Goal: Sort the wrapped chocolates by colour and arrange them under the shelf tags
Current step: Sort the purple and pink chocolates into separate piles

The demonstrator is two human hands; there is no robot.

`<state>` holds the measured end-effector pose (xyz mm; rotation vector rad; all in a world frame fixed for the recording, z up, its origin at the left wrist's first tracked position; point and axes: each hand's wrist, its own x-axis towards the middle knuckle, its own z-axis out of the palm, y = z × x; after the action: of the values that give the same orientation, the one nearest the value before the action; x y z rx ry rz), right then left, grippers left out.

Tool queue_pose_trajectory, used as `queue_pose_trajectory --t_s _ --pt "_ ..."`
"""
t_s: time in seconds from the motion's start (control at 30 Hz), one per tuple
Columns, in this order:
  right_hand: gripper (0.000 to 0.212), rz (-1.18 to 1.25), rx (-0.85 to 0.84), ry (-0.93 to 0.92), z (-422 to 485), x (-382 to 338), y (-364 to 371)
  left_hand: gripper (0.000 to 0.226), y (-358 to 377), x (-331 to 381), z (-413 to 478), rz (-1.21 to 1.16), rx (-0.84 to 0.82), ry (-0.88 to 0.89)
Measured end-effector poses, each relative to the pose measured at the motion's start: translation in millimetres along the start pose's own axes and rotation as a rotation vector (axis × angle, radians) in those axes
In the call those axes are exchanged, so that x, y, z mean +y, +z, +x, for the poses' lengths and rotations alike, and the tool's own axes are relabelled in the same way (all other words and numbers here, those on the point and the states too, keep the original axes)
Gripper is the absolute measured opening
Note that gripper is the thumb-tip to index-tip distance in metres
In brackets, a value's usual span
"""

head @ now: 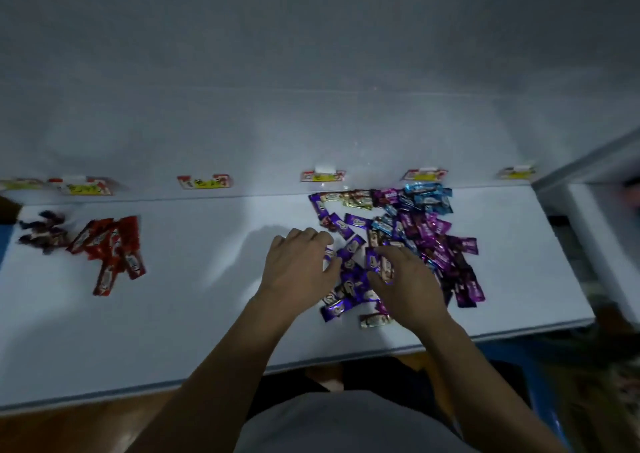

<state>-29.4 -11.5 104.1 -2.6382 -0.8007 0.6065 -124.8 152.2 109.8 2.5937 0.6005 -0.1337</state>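
Both hands hover palm-down over the near left part of the mixed pile [426, 237], which sits at centre right of the frame on the white worktop [207, 296]. The left hand [298, 265] is loosely spread, its relaxed fingertips touching the pile's left fringe. The right hand [407, 281] is cupped over a purple wrapper. Whether its thumb and fingers actually pinch it I cannot tell.

Between the two hands lie the purple wrappers [349, 279], flat oblong sachets crossing at every angle, though several run from lower left to upper right. Further up the frame the pile turns to magenta wrappers [438, 244], blue wrappers [429, 196] and a few gold wrappers [356, 200] against the back edge.

The shelf tags [322, 176] stand in a row along that edge. One tag [204, 182] has bare worktop beneath it, up and to the left of the left hand, so that hand is the nearer one for carrying purple pieces there (a judgement, since the tags' print is unreadable).

At the left of the frame the red wrappers [114, 248] already lie grouped, roughly parallel, beside dark twist-wrapped sweets [41, 234].

All the wrappers look like thin, glossy foil or film (light and slippery, likely to slide over one another), so raking them flat may suit better than lifting them singly.
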Motion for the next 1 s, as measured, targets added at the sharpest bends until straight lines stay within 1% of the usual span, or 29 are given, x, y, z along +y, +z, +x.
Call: queue_pose_trajectory --t_s 0.13,0.2,0.43,0.53,0.67,0.77,0.87,1.0 --pt "0.043 0.006 0.015 0.097 -18.9 61.4 -0.1 0.039 28.0 48.9 12.1 0.088 -0.072 0.082" --pt "0.044 -0.003 -0.015 0.116 -21.2 93.5 -0.2 0.039 46.9 70.8 15.3 0.126 -0.097 0.092" --pt "0.046 -0.034 -0.185 0.067 -20.9 195.1 -11.9 0.036 115.6 149.2 15.0 0.097 -0.224 -0.012" --pt "0.048 -0.066 -0.238 0.02 -20.1 230.8 -18.5 0.034 139.4 171.9 16.3 0.119 -0.232 -0.062" --pt "0.048 -0.109 -0.271 -0.016 -8.5 261.9 -27.7 0.029 164.8 192.0 19.4 0.137 -0.276 -0.147" --pt "0.039 -0.141 -0.286 -0.027 2.2 276.1 -33.4 0.038 180.4 207.1 21.1 0.134 -0.33 -0.203" --pt "0.037 -0.138 -0.311 -0.04 6.1 283.6 -32.3 0.048 193.1 216.1 23.2 0.116 -0.394 -0.255" --pt "0.034 -0.092 -0.195 -0.044 3.6 290.1 -21.6 0.052 208.8 214.8 25.5 0.145 -0.352 -0.306"
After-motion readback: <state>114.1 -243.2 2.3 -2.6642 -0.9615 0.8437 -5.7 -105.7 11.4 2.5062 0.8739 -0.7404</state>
